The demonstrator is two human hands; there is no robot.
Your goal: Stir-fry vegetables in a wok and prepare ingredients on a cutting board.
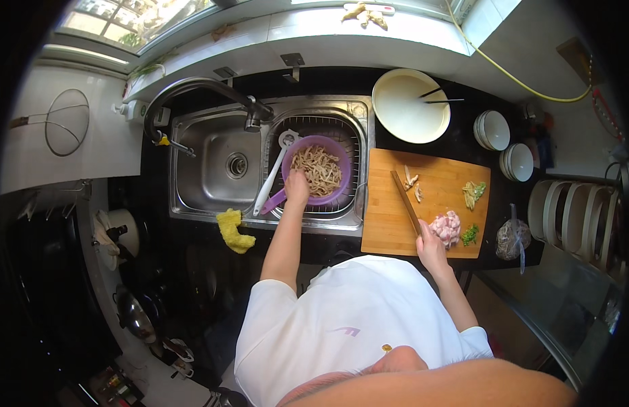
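My left hand (pixel 297 189) reaches into the near-left side of a purple plastic strainer (pixel 343 152) full of brownish strips (pixel 319 170); whether its fingers grip any is hidden. The strainer stands on a wire rack in the right sink basin. My right hand (pixel 429 249) grips a knife (pixel 407 203), its blade edge-on above a bamboo cutting board (pixel 386 234). Beside that hand lies a heap of diced pink meat (pixel 446 229), with chopped green onion (pixel 469 234) to its right. Farther back are shredded pale-yellow pieces (pixel 471 196) with some green, and a few loose strips (pixel 410 178).
A white slotted spoon (pixel 272 175) leans beside the strainer. The faucet (pixel 202 86) arches over the left basin (pixel 207 173). A yellow cloth (pixel 235 231) hangs at the sink's front edge. Behind the board stand a large bowl (pixel 408 109) with chopsticks and stacked bowls (pixel 492 131); a tied plastic bag (pixel 512 239) lies right.
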